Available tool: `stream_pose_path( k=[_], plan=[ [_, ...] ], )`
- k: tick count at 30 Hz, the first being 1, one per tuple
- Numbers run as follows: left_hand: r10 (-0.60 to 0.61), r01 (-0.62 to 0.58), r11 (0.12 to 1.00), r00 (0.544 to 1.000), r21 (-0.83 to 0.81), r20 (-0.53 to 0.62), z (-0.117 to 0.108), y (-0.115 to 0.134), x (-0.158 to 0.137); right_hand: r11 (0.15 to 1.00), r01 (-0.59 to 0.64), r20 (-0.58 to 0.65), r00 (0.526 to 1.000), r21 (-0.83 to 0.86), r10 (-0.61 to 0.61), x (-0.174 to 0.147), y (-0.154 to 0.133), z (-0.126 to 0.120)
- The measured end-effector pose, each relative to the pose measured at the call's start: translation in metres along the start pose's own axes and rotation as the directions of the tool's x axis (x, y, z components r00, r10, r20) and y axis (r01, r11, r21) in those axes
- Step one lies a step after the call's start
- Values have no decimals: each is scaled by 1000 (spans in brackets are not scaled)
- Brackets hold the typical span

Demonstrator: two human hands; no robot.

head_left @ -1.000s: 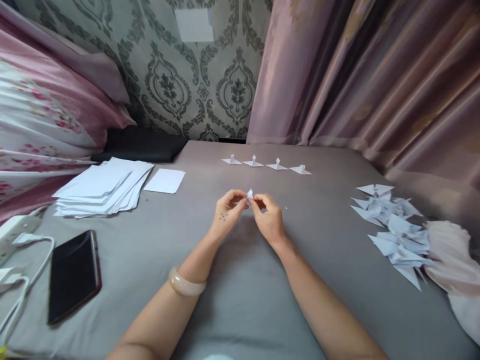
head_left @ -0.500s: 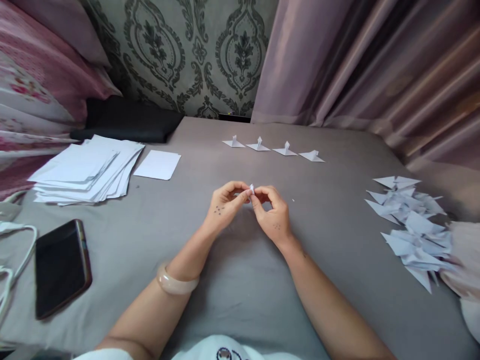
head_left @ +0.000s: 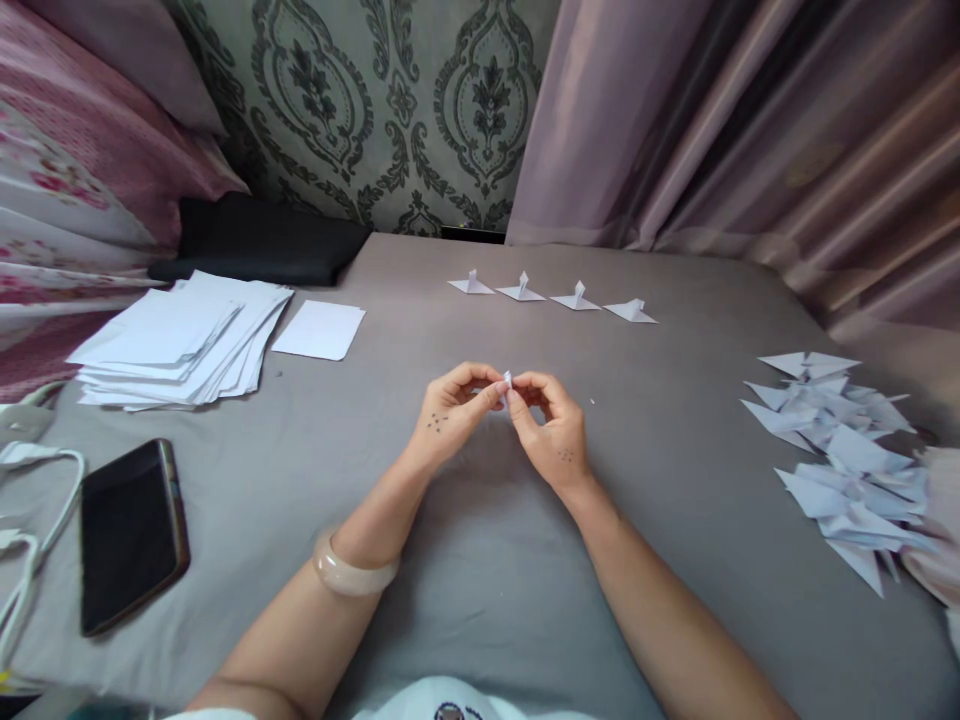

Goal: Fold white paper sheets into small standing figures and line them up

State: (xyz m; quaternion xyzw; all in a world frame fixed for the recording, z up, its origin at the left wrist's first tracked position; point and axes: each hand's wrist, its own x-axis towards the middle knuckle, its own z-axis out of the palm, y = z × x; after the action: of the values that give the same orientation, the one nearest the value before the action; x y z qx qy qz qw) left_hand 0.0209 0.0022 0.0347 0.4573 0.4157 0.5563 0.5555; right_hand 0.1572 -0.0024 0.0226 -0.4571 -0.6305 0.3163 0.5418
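Observation:
A small folded piece of white paper (head_left: 508, 380) is pinched between both hands over the middle of the grey cloth; most of it hides behind the fingers. My left hand (head_left: 454, 410) is closed, thumb and fingertips on the paper's left side. From the right, my right hand (head_left: 553, 425) grips it the same way. Beyond the hands stand several folded paper figures in a row, among them one with an upright tip (head_left: 578, 296). To the right lies a heap of pointed folded paper pieces (head_left: 855, 480).
On the left are a stack of white paper sheets (head_left: 165, 345), a separate white sheet (head_left: 321, 330), a phone (head_left: 133, 540) and white cables (head_left: 64, 500). A black folded item (head_left: 270, 240) lies behind the stack. Curtains (head_left: 600, 120) hang at the back right.
The whole view has shifted slightly, so things on the table appear a little farther apart. Both hands keep their pinch on the folded paper, with hardly any movement.

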Motion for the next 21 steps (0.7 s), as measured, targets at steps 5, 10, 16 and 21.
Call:
stream_pose_path(
  k=[5, 10, 16, 21],
  plan=[
    [4, -4, 1000, 1000, 10, 8, -1, 1, 0, 1000, 19, 11, 1000, -7, -19, 1, -2, -1],
    [-6, 6, 1000, 1000, 16, -31, 1, 3, -1, 1000, 6, 1, 1000, 20, -6, 1, -4, 0],
    [5, -5, 1000, 1000, 4, -15, 0, 1, -1, 999, -14, 25, 1000, 29, 14, 3, -6, -1],
    [14, -14, 1000, 1000, 25, -11, -1, 2, -1, 999, -33, 39, 999, 13, 32, 3, -9, -2]
  ],
)
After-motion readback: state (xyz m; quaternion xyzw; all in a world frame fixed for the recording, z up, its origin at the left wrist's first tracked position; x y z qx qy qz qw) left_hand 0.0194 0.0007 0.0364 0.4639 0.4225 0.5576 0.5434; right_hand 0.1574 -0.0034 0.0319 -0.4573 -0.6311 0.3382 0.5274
